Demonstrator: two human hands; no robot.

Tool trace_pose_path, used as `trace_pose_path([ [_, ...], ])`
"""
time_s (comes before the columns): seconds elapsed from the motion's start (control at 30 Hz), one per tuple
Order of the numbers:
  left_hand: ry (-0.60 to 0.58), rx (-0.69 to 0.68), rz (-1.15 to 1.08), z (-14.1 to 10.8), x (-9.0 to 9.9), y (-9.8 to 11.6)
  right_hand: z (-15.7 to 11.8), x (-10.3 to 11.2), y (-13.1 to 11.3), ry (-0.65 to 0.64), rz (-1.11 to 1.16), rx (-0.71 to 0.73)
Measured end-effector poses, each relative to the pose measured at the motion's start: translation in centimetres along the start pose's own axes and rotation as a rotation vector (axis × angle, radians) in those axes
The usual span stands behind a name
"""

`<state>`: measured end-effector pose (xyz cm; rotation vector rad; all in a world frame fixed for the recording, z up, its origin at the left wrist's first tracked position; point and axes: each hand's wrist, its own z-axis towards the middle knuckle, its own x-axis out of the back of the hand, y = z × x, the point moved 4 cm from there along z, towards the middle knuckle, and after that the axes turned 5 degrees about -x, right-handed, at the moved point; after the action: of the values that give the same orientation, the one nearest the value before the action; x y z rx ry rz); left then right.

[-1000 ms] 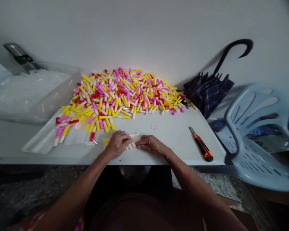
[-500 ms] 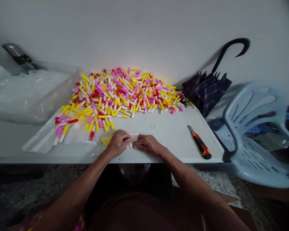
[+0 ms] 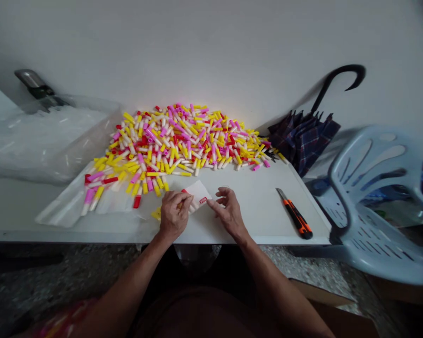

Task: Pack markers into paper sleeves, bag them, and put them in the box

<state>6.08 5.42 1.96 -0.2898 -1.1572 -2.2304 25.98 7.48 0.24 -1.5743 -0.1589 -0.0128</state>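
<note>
1. One clear plastic bag (image 3: 45, 145) lies at our far left on the white table (image 3: 254, 220), filled with pale contents too blurred for us to name. Behind it, we see one dark tool with a metal top (image 3: 31, 79).
2. One clear plastic sheet (image 3: 65, 197) spreads just right of the bag, and the nearest tubes rest on it.
3. One heap of plastic tubes (image 3: 183, 141), far too many for us to count, sits against the wall (image 3: 211, 47). Their white bodies have yellow, pink or red ends.
4. Our left hand (image 3: 174, 213) is curled, its fingers closed narrowly on the left edge of one white packet (image 3: 199, 195). One small yellow scrap (image 3: 156, 214) lies just beside that hand.
5. Our right hand (image 3: 229, 211) has its fingers spread wider and curved, with the packet just beside the fingertips, between our two hands.
6. Further right, we count one orange-and-black utility knife (image 3: 296, 218) on the table, one folded plaid umbrella (image 3: 303, 141) with a hooked handle, and one pale blue plastic chair (image 3: 370, 206).
</note>
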Motion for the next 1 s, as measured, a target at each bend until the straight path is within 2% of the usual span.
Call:
trace_pose_path([
  [0.07, 0.014, 0.006, 0.018, -0.2, -0.7, 0.6, 0.0, -1.0, 0.6, -0.065, 0.091, -0.143],
  [0.13, -0.022, 0.005, 0.022, -0.4, -1.5, 0.9, 0.2, -1.8, 1.0, -0.132, 0.159, -0.221],
  [0.23, -0.055, 0.028, -0.020, 0.0, -1.5, 0.7, 0.4, -2.0, 1.4, -0.121, 0.228, -0.254],
  [0.3, -0.079, 0.129, -0.062, 0.9, -0.8, -0.2, 0.3, -1.8, 1.6, -0.149, 0.233, -0.246],
  [0.33, -0.141, 0.205, -0.093, 1.5, -0.4, -0.9, 0.2, -1.7, 1.6, -0.168, 0.230, -0.234],
  [0.37, -0.258, 0.289, -0.140, 2.0, -0.3, -1.6, 0.0, -1.6, 1.5, -0.189, 0.226, -0.222],
  [0.43, -0.556, 0.441, -0.288, 2.6, -0.3, -2.4, -0.3, -1.5, 1.3, -0.224, 0.214, -0.202],
  [0.47, -0.668, 0.503, -0.372, 2.7, -0.3, -2.6, -0.5, -1.5, 1.2, -0.232, 0.204, -0.197],
  [0.53, -0.772, 0.614, -0.536, 2.6, -0.4, -2.6, -0.7, -1.4, 0.8, -0.239, 0.174, -0.188],
  [0.67, -0.779, 0.839, -0.784, 0.2, -1.8, -1.5, -1.3, -1.2, 0.1, -0.168, 0.083, -0.113],
  [0.8, -0.607, 0.986, -0.869, -2.9, -2.8, -0.6, -1.7, -0.9, -0.4, -0.046, 0.003, -0.005],
  [0.9, -0.547, 1.004, -0.856, -4.0, -2.9, -0.1, -1.2, -0.2, -0.7, 0.027, 0.015, -0.004],
  [1.0, -0.557, 0.957, -0.843, -3.5, -3.0, 0.5, 0.5, 1.1, -2.1, 0.099, 0.014, 0.001],
])
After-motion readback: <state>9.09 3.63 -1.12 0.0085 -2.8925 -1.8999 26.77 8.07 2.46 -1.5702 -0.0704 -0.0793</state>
